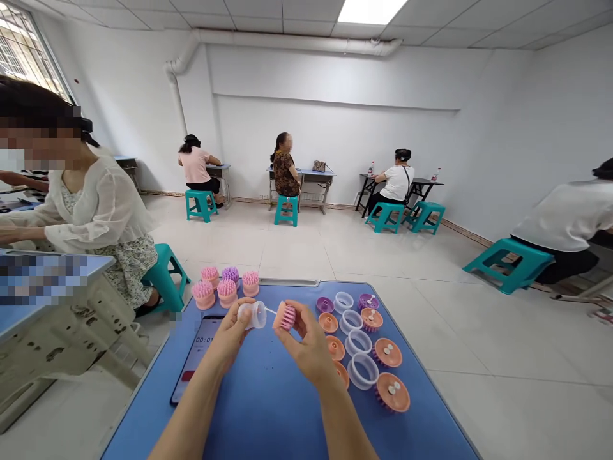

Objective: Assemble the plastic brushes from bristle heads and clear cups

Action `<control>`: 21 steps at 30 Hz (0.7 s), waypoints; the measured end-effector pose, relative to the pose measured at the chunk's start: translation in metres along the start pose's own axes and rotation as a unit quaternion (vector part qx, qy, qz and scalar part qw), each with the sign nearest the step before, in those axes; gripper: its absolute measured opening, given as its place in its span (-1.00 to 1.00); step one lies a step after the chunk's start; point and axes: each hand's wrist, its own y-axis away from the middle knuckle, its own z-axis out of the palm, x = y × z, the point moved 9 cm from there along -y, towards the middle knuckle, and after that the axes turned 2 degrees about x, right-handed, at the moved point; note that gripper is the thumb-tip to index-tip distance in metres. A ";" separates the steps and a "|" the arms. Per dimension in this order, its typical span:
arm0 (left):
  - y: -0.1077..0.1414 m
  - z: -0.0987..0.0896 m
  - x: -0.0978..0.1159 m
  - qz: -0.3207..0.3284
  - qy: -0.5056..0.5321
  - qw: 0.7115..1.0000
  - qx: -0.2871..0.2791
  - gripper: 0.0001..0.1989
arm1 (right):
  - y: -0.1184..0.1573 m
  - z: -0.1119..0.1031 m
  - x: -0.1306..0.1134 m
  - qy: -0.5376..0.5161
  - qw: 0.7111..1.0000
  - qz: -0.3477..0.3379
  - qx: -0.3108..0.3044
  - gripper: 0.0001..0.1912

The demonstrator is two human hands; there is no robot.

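Observation:
My left hand [232,331] is closed around a clear plastic cup-like piece [259,315] above the middle of the blue desk. Opposite it, my right hand [309,342] grips a peach brush head with pink bristles [286,317] between thumb and fingers. A thin white stem [270,310] spans the small gap between the two pieces. To the right lie clear rings [358,344], orange caps [336,348] partly behind my right hand, a purple cap [325,305], and bristled discs [393,391] bearing small white pieces. Several round brushes [227,292] stand bristles up at the back left.
A phone [194,358] showing a timer lies left of my left forearm on the blue desk [268,409]. A person [105,211] sits at a neighbouring desk on the left. Other people sit on green stools [510,262] farther off.

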 end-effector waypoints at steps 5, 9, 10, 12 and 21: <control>0.000 -0.002 -0.005 -0.035 0.017 0.999 0.026 -0.62 | 0.000 0.002 0.003 0.011 1.000 0.000 -0.013 -0.57; -0.001 -0.006 -0.008 -0.033 0.015 0.998 0.045 -0.57 | -0.001 0.005 0.001 0.037 0.999 -0.025 -0.017 -0.55; -0.001 -0.007 -0.011 -0.032 0.015 0.998 0.050 -0.54 | -0.001 0.006 0.001 0.045 0.998 -0.028 -0.014 -0.54; -0.003 -0.011 -0.021 -0.045 0.020 0.997 0.066 -0.49 | -0.001 0.007 0.005 0.049 0.998 -0.027 -0.002 -0.53; -0.019 -0.006 -0.033 0.007 0.040 0.999 0.011 -0.51 | -0.014 0.014 0.031 -0.039 0.995 -0.060 0.066 -0.56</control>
